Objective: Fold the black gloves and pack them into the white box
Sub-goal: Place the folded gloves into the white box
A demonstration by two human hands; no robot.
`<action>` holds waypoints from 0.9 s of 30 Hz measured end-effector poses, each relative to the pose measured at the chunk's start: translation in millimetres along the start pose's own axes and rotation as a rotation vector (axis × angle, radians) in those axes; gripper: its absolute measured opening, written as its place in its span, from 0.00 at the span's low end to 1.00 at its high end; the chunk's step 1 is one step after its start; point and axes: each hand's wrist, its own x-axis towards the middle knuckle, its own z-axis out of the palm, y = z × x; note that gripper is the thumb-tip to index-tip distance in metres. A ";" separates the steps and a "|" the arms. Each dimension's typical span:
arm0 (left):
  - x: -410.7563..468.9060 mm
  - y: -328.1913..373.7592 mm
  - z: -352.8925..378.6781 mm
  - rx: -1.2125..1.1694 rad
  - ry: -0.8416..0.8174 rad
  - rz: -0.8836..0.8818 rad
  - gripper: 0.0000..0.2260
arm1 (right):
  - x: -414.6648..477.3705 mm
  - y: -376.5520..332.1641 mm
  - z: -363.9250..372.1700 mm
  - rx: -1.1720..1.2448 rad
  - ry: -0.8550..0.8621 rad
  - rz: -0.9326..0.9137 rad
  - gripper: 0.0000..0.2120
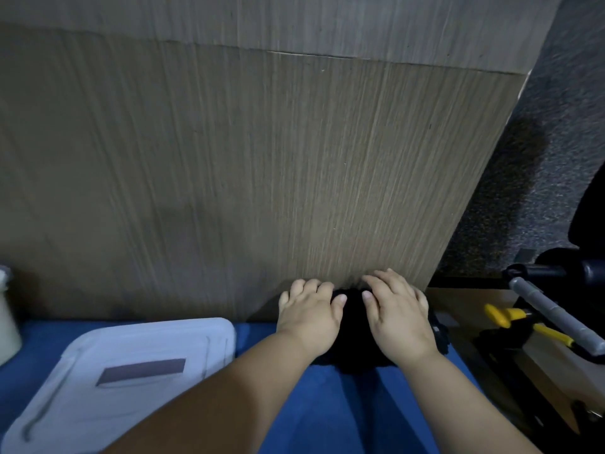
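The black gloves (353, 326) lie as a dark bundle on the blue cloth (343, 404), against the foot of a wooden panel. My left hand (309, 314) rests palm down on the bundle's left part, fingers spread and nearly straight. On its right part my right hand (397, 317) lies flat the same way. Most of the gloves are hidden under both hands. The white box (131, 371) sits to the left with its lid on, a grey label on top.
A tall wooden panel (262, 158) rises right behind the gloves. At the right stand a yellow-handled tool (523, 322), a grey metal bar (553, 314) and black equipment. A pale container (6, 319) is at the far left edge.
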 end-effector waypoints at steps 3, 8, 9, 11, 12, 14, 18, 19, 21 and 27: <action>-14.1 -21.1 -19.3 0.000 0.016 -0.055 0.20 | -2.5 -31.1 -0.8 0.019 0.005 -0.042 0.17; -53.1 -81.5 -56.3 -0.019 0.060 -0.197 0.18 | -9.4 -105.4 14.3 0.160 -0.009 -0.149 0.23; -63.2 -95.7 -63.5 -0.035 0.059 -0.227 0.18 | -10.9 -121.4 19.4 0.192 -0.018 -0.165 0.23; -85.0 -125.8 -77.2 -0.079 0.063 -0.291 0.17 | -13.2 -155.6 30.6 0.255 -0.091 -0.171 0.17; -96.7 -141.2 -84.3 -0.086 0.079 -0.323 0.17 | -14.2 -173.7 37.1 0.284 -0.129 -0.181 0.14; -119.2 -172.8 -98.1 -0.065 0.131 -0.377 0.17 | -16.2 -212.7 48.4 0.325 -0.192 -0.223 0.13; -160.2 -239.8 -128.0 -0.024 0.252 -0.489 0.16 | -17.0 -294.0 63.2 0.412 -0.305 -0.292 0.14; -169.9 -255.5 -136.7 -0.005 0.286 -0.514 0.16 | -17.2 -313.0 65.5 0.438 -0.338 -0.303 0.14; -188.9 -282.0 -155.3 0.061 0.327 -0.587 0.17 | -17.0 -347.5 70.9 0.493 -0.401 -0.328 0.15; -247.3 -343.3 -197.1 0.245 0.486 -0.843 0.17 | -18.5 -435.1 82.0 0.507 -0.511 -0.470 0.18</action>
